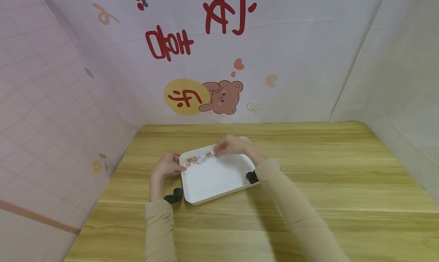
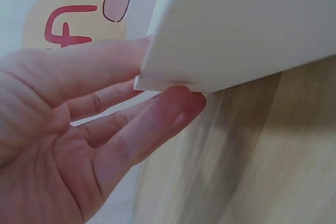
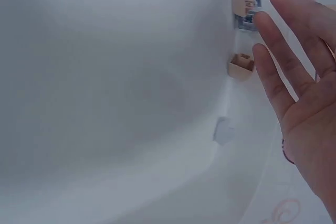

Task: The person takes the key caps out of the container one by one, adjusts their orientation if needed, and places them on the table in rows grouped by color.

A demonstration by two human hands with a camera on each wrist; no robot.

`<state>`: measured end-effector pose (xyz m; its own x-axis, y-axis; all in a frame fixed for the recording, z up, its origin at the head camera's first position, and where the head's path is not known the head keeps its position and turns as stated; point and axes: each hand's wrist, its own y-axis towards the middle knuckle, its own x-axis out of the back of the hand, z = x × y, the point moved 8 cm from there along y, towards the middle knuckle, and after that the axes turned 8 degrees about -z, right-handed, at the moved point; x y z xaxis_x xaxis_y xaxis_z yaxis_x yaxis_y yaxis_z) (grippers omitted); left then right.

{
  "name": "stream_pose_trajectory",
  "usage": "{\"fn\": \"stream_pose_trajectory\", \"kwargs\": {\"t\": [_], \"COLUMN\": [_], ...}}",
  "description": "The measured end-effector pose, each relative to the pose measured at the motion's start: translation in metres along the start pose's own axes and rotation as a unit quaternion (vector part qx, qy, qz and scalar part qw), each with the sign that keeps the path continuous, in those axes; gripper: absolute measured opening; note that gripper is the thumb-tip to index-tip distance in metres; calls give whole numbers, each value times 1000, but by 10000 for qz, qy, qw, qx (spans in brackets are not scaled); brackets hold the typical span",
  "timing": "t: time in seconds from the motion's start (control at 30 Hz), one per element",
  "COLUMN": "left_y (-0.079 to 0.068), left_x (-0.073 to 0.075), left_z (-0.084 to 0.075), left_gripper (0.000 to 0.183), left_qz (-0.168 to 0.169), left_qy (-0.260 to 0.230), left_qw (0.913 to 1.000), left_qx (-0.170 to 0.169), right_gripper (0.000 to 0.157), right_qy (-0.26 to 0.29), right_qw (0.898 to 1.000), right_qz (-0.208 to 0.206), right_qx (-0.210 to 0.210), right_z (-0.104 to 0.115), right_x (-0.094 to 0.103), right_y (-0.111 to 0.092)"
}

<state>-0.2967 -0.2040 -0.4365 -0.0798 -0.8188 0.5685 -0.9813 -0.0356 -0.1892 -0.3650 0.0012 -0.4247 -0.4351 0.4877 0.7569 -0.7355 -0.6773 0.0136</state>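
A white tray (image 1: 216, 182) lies on the wooden table, turned slightly askew. Along its far side sits a row of small brown and white pieces that look like keycaps (image 1: 199, 160); one brown keycap (image 3: 241, 67) shows its hollow side in the right wrist view. At the tray's left end my left hand (image 1: 167, 165) grips the rim, with the thumb (image 2: 168, 116) and fingers about the edge in the left wrist view. My right hand (image 1: 233, 144) hovers over the far rim beside the row's right end, its fingers (image 3: 286, 59) extended and nothing visible between them.
The wooden table (image 1: 343, 178) extends around the tray on all sides. Behind it hangs a white backdrop (image 1: 291, 45) with red characters and a printed bear (image 1: 224, 98). A black wrist camera (image 1: 177, 194) sits close to the tray's near left corner.
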Motion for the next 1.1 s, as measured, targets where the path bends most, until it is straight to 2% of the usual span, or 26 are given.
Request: {"fn": "stream_pose_trajectory", "kwargs": {"t": [0.17,0.37,0.53,0.67,0.87,1.0,1.1], "left_y": [1,0,-1,0,1,0,-1], "left_x": [1,2,3,3,2,4,5], "left_z": [1,0,1,3,5,5,5], "left_gripper": [61,53,42,38,39,38,38], "left_qz": [-59,-102,-190,-238,-242,-290,-329], "left_qy": [-53,-129,-155,-224,-284,-282,-281], "left_qw": [10000,9999,9997,9994,9992,9989,9988], "left_qx": [-5,-17,-7,61,171,233,236], "right_gripper": [23,24,21,19,21,22,26], "right_qy": [-104,-516,-813,-849,-362,285,789], "right_qw": [9998,9976,9961,9959,9986,9973,9910], "right_qz": [-169,-437,-326,-251,-386,-601,-903], "right_qx": [-67,115,-131,-203,-72,-319,-599], "right_z": [-9,-6,-7,-7,-8,-16,-23], "right_x": [-5,-6,-11,-13,-3,16,36], "right_y": [1,4,8,9,6,1,-9]}}
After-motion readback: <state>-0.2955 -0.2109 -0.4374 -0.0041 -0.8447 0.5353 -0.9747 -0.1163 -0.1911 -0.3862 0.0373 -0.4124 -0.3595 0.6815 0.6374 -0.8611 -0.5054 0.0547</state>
